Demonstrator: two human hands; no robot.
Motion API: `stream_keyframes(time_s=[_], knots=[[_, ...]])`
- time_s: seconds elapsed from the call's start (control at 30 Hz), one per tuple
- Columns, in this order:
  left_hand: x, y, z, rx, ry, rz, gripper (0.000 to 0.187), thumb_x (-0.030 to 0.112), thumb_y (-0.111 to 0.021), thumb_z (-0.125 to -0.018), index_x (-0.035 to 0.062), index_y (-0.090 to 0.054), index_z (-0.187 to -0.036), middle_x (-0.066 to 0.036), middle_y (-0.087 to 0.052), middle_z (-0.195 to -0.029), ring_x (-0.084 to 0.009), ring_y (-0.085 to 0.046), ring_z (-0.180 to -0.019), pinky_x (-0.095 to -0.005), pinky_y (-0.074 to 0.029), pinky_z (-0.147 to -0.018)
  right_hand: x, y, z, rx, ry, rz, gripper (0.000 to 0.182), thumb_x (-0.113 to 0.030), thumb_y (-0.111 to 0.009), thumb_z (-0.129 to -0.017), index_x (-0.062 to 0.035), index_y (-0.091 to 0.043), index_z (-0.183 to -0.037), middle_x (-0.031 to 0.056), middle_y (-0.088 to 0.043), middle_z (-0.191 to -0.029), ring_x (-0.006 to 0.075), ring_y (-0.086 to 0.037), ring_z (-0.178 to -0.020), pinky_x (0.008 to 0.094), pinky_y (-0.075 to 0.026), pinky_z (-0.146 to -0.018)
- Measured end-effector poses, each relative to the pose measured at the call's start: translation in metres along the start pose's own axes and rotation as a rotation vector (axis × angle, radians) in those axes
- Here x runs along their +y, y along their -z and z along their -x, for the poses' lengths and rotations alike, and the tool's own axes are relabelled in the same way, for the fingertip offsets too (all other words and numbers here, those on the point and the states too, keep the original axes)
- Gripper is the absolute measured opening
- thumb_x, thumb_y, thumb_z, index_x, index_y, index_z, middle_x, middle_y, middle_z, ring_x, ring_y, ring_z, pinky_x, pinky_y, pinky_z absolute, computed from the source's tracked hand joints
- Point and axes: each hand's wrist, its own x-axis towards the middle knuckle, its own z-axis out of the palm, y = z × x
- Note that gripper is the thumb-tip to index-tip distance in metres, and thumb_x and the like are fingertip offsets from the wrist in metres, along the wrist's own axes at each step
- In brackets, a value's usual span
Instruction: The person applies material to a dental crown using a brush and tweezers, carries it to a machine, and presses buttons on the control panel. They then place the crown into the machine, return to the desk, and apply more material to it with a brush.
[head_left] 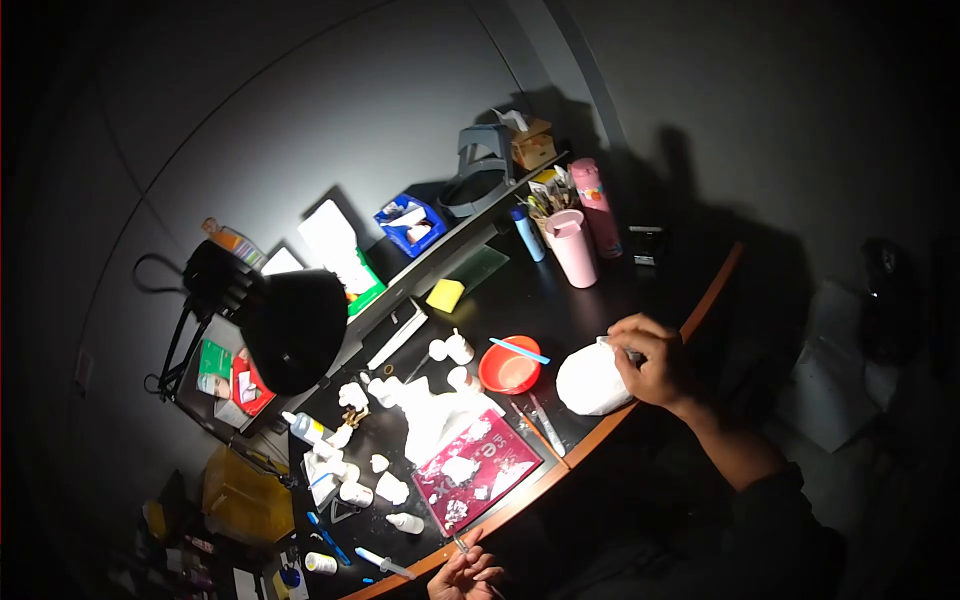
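At the bottom edge, my left hand is closed around a thin metal tool, its tip near the corner of a maroon board strewn with white bits. My right hand is at the upper right edge of a rounded white lump, fingers pinched together; what they grip there is too small to make out. Left of the lump sits a red bowl with a light blue stick across its rim. Two slim tools, one a pale-handled knife-like one, lie between the board and the lump.
Crumpled white tissue and several small white bottles crowd the desk's left part. A black lamp overhangs them. Farther back stand a pink cup, a pink flask and a yellow sponge. An orange edge borders the desk.
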Motion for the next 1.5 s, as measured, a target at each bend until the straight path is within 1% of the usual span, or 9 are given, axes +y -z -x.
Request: stream_keyframes(time_s=[0.13, 0.27, 0.3, 0.53, 0.83, 1.0, 1.13, 1.33, 1.5], knots=[[0.011, 0.006, -0.018, -0.099, -0.002, -0.140, 0.016, 0.005, -0.061, -0.098, -0.0052, -0.060, -0.110, -0.010, -0.055, -0.099, -0.0182, -0.049, -0.087, -0.0319, -0.046, -0.078, 0.052, -0.018, 0.012, 0.222, -0.113, 0.039, 0.016, 0.004, -0.070, -0.083, 0.0015, -0.073, -0.099, 0.0143, -0.069, -0.106, 0.0287, -0.068, -0.099, 0.0355, -0.055, -0.089], [0.030, 0.028, -0.033, -0.005, 0.004, -0.372, 0.049, 0.016, -0.079, -0.092, -0.0073, -0.062, -0.132, -0.021, -0.061, -0.133, -0.0383, -0.052, -0.132, -0.0419, -0.050, -0.087, 0.059, -0.024, 0.017, 0.219, -0.238, -0.052, 0.016, -0.002, -0.065, -0.089, 0.0012, -0.072, -0.103, 0.0150, -0.067, -0.110, 0.0281, -0.065, -0.104, 0.0369, -0.051, -0.094], [0.026, 0.026, -0.033, -0.324, -0.093, -0.453, 0.069, 0.026, -0.088, -0.085, -0.0071, -0.059, -0.138, -0.021, -0.060, -0.137, -0.0371, -0.054, -0.132, -0.0447, -0.051, -0.093, 0.055, -0.019, 0.014, 0.222, -0.256, -0.065, 0.016, -0.003, -0.063, -0.091, 0.0015, -0.071, -0.103, 0.0150, -0.067, -0.110, 0.0273, -0.065, -0.103, 0.0367, -0.051, -0.094], [0.053, 0.048, -0.043, -0.335, -0.053, -0.486, 0.082, 0.031, -0.088, -0.085, -0.0060, -0.050, -0.148, -0.024, -0.053, -0.151, -0.0348, -0.057, -0.132, -0.0475, -0.051, -0.101, 0.068, -0.024, 0.022, 0.248, -0.259, -0.054, 0.012, -0.002, -0.060, -0.094, 0.0015, -0.069, -0.100, 0.0137, -0.066, -0.108, 0.0247, -0.064, -0.099, 0.0344, -0.050, -0.090], [0.095, -0.014, -0.063, -0.450, -0.092, -0.534, 0.083, 0.027, -0.084, -0.088, -0.0053, -0.042, -0.153, -0.023, -0.052, -0.151, -0.0331, -0.057, -0.131, -0.0401, -0.055, -0.096, 0.073, -0.028, 0.028, 0.250, -0.266, -0.051, 0.009, -0.003, -0.060, -0.096, 0.0019, -0.067, -0.098, 0.0113, -0.065, -0.102, 0.0187, -0.061, -0.093, 0.0308, -0.048, -0.085], [0.148, -0.071, -0.051, 0.094, -0.010, -1.114, 0.041, 0.019, -0.062, -0.105, -0.0039, -0.057, -0.138, -0.007, -0.068, -0.089, -0.0096, -0.057, -0.065, -0.0196, -0.045, -0.051, 0.075, -0.029, 0.030, 0.210, -0.266, -0.016, 0.008, 0.000, -0.059, -0.098, 0.0022, -0.067, -0.098, 0.0079, -0.064, -0.102, 0.0121, -0.057, -0.087, 0.0253, -0.045, -0.077], [0.206, -0.068, -0.035, -0.157, -0.109, -1.174, 0.046, 0.011, -0.054, -0.107, -0.0045, -0.045, -0.149, -0.007, -0.068, -0.093, -0.0100, -0.056, -0.072, -0.0258, -0.047, -0.066, 0.069, -0.025, 0.032, 0.251, -0.373, -0.136, 0.010, 0.005, -0.058, -0.096, 0.0030, -0.066, -0.100, 0.0095, -0.063, -0.102, 0.0150, -0.059, -0.092, 0.0270, -0.048, -0.083], [0.232, -0.075, -0.027, -0.143, -0.241, -1.319, 0.031, 0.013, -0.050, -0.109, -0.0003, -0.050, -0.137, -0.010, -0.070, -0.093, -0.0051, -0.051, -0.066, -0.0171, -0.042, -0.060, 0.038, -0.029, 0.019, 0.455, -0.189, -0.105, 0.012, 0.002, -0.057, -0.100, 0.0028, -0.064, -0.109, 0.0104, -0.064, -0.112, 0.0122, -0.061, -0.091, 0.0247, -0.048, -0.082], [0.245, -0.039, -0.054, -0.227, -0.500, -1.798, 0.032, 0.008, -0.053, -0.107, -0.0007, -0.053, -0.137, -0.009, -0.072, -0.100, -0.0106, -0.059, -0.076, -0.0257, -0.048, -0.067, -0.034, -0.048, -0.001, 0.219, 0.011, -0.013, 0.017, 0.005, -0.053, -0.095, 0.0049, -0.061, -0.109, 0.0169, -0.060, -0.107, 0.0174, -0.059, -0.087, 0.0290, -0.050, -0.079]])
